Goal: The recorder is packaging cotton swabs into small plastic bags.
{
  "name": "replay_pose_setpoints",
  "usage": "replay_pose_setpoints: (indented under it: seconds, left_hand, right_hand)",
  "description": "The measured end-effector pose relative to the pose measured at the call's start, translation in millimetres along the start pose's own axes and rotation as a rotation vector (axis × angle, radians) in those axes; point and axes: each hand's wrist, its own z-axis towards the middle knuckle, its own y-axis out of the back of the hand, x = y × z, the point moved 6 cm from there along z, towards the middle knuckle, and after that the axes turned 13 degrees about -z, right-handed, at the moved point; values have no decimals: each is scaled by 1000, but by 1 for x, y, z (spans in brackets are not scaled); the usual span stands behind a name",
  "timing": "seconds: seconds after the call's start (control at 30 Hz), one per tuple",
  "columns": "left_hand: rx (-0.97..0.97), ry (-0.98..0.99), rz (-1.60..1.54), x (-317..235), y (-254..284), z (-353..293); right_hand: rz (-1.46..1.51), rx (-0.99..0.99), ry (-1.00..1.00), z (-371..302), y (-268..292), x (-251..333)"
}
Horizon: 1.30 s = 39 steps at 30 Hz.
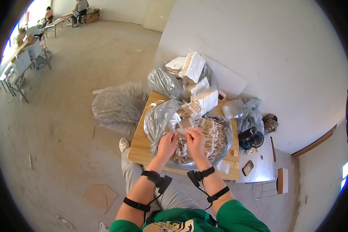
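Over a heap of cotton swabs [212, 135], my left hand [168, 144] and my right hand [195, 140] are close together with fingers pinched. Between their fingertips is a small translucent plastic bag [181, 132], gripped from both sides. The swabs lie loose in a large grey plastic bag [157, 120] with its mouth spread wide on the wooden table [138, 150]. Just beyond my fingers, small bundles of swabs [186, 123] lie on the heap.
Stacked packs of swabs [192, 68] rise at the table's far side, beside another grey bag [164, 83]. A filled plastic bag [120, 102] sits on the floor to the left. At right, a side table [261, 174] holds a phone [248, 168] and a small fan [255, 139].
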Motion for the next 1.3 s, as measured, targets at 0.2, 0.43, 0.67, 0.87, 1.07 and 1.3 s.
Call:
replay_pose_setpoints:
  seconds: [0.2, 0.43, 0.67, 0.87, 1.07, 1.3]
  left_hand:
    - [86, 383, -677, 25, -20, -9]
    - [93, 416, -784, 20, -32, -7]
    - [47, -41, -129, 6, -39, 0]
    - [66, -141, -30, -8, -47, 4]
    - [81, -172, 48, -15, -50, 6]
    - [165, -241, 222, -33, -55, 5]
  right_hand:
    - [-149, -19, 345, -20, 5, 23]
    - [-141, 30, 387, -15, 15, 22]
    - [-11, 106, 248, -5, 11, -3]
    - [91, 239, 164, 0, 7, -26]
    - [73, 203, 194, 3, 7, -30]
    - [56, 102, 80, 11, 16, -51]
